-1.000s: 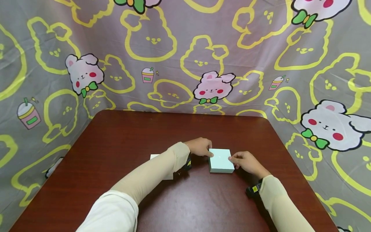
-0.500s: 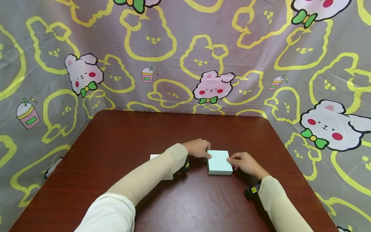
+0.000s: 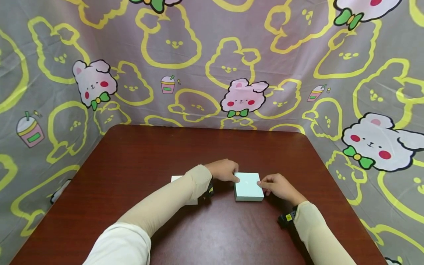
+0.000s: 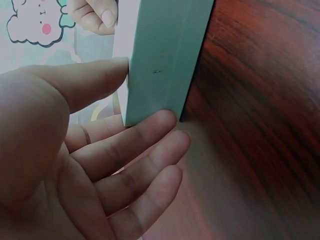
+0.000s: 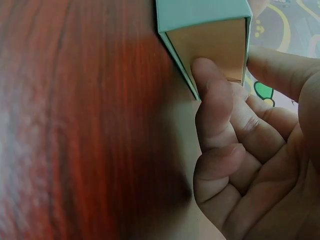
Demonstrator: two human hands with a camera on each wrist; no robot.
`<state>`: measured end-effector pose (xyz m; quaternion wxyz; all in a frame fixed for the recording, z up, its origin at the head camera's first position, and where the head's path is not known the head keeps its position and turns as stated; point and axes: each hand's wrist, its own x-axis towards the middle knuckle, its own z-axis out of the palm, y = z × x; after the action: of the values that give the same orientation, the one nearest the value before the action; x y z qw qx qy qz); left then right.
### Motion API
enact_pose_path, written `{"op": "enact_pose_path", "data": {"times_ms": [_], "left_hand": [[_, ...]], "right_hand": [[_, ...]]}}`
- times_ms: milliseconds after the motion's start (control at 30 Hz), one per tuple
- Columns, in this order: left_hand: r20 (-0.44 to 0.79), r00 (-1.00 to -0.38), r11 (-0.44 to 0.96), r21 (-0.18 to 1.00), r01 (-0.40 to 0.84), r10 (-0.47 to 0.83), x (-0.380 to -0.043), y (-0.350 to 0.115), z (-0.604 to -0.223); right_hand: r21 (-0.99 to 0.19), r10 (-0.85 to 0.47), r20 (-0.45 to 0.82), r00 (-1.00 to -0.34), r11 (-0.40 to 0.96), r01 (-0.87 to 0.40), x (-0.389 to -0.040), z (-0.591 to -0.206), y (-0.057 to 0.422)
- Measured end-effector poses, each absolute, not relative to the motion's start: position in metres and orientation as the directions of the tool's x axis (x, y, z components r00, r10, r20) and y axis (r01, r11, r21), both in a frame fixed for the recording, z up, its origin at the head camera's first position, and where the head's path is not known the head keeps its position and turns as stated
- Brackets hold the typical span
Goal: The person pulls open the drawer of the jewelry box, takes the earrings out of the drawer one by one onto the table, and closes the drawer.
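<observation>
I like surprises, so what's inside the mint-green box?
I can't tell: the mint-green box looks closed, hiding its inside. Only its outside shows, including a tan end.

The box [image 3: 248, 187] looks matt; the table [image 3: 215, 232], glossy wood.

Box [image 3: 249, 188]: left side blocked by left hand [image 3: 223, 170], right side by right hand [image 3: 279, 187]. Passage to box: near side, far side, top middle. Left sleeve [image 3: 165, 202] crosses over white item [image 3: 191, 202] in head view, obstructing access from above. Curtain [image 3: 195, 79] bounds table [image 3: 212, 232] at far edge.
</observation>
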<state>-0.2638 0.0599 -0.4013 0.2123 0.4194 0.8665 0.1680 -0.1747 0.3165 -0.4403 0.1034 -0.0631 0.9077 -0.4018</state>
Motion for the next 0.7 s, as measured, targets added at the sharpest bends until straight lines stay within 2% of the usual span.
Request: {"op": "enact_pose_path", "data": {"times_ms": [700], "left_hand": [[-0.231, -0.567, 0.604, 0.44, 0.664, 0.791, -0.26, 0.048, -0.402]], "right_hand": [[-0.775, -0.243, -0.145, -0.959, 0.63, -0.043, -0.174, -0.446, 0.306]]}}
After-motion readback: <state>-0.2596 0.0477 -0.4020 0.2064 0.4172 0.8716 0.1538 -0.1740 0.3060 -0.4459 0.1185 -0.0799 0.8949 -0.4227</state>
